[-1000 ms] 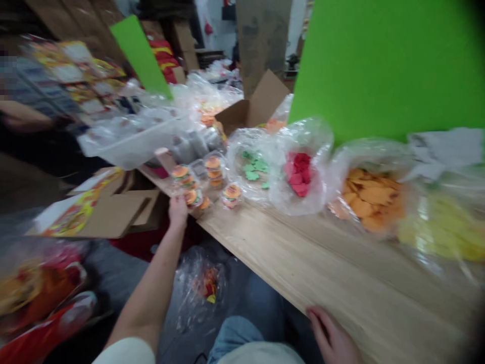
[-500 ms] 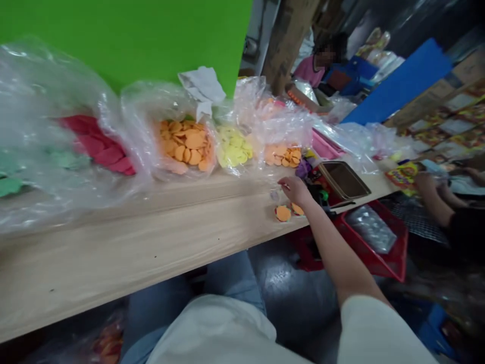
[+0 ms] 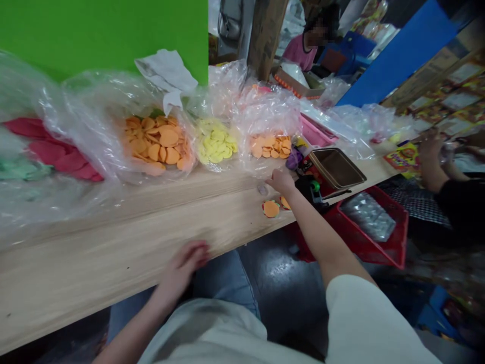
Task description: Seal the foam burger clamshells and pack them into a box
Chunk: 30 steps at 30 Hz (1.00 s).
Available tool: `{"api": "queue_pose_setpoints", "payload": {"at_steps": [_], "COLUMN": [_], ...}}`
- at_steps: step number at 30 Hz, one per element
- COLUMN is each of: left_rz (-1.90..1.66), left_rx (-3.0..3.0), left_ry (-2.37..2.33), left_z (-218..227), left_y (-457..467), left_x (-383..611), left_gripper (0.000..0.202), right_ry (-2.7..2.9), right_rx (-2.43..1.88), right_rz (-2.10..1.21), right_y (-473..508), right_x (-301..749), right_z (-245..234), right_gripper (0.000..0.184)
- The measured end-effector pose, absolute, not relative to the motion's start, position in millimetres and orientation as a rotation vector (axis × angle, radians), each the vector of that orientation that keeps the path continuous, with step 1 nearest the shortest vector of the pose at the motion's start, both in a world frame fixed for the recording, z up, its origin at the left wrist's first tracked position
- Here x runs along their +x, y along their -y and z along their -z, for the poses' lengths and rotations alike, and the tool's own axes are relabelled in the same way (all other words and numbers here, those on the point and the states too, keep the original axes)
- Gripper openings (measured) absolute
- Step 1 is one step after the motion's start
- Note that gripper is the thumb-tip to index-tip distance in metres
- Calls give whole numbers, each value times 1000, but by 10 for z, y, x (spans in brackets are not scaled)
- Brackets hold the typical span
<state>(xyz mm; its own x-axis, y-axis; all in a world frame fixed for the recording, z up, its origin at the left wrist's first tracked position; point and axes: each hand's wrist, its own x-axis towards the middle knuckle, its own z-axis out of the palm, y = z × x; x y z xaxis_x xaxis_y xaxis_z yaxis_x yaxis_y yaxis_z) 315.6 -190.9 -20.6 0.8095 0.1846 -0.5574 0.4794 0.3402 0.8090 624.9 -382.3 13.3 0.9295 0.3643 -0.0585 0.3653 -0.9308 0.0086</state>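
Observation:
My right hand [image 3: 281,181] reaches over the far right part of the wooden table, its fingers curled together; whatever they may hold is hidden. Just left of its fingertips lies a small clear round piece [image 3: 262,190]. Below the hand is a layered stack topped with an orange disc [image 3: 271,209], with coloured edges showing underneath. A second orange-topped stack [image 3: 285,202] is partly covered by my right wrist. My left hand [image 3: 187,258], slightly blurred, hovers by the table's front edge with fingers loosely extended and nothing visible in them.
Along the back stand clear bags of red pieces [image 3: 62,154], orange discs [image 3: 155,144], yellow pieces [image 3: 216,141] and more orange discs [image 3: 271,145]. A brown tray [image 3: 338,168] and black tape dispenser [image 3: 312,189] lie right. Beyond the red crate [image 3: 400,247], another person's hands [image 3: 432,151] work.
My left hand has come into view at the table's front edge. My right hand stays near the stacks, its fingers more curled. The view has shifted to the right.

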Motion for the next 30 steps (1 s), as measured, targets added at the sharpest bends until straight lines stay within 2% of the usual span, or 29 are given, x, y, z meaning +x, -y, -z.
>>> {"api": "queue_pose_setpoints", "payload": {"at_steps": [3, 5, 13, 17, 21, 26, 30], "left_rz": [498, 567, 409, 409, 405, 480, 642], "left_rx": [978, 894, 994, 1074, 1140, 1176, 1187], "left_ry": [-584, -589, -688, -715, -695, -594, -516], "left_z": [176, 187, 320, 341, 354, 261, 123], "left_y": [2470, 2794, 3044, 3079, 3095, 2770, 2036], "left_x": [3718, 4125, 4602, 4756, 4961, 4928, 4486], "left_gripper": [24, 20, 6, 5, 2, 4, 19], "right_ry": [-625, -666, -845, -532, -138, -76, -262], "right_rx": [3099, 3130, 3232, 3472, 3725, 3846, 3924], "right_rz": [141, 161, 122, 39, 489, 779, 1059], "right_y": [3781, 3740, 3714, 4129, 4643, 4781, 4427], "right_x": [6262, 6272, 6358, 6170, 5633, 5133, 5129], "right_z": [-51, -5, -74, -185, -50, 210, 221], "right_gripper": [26, 28, 38, 26, 13, 24, 25]}}
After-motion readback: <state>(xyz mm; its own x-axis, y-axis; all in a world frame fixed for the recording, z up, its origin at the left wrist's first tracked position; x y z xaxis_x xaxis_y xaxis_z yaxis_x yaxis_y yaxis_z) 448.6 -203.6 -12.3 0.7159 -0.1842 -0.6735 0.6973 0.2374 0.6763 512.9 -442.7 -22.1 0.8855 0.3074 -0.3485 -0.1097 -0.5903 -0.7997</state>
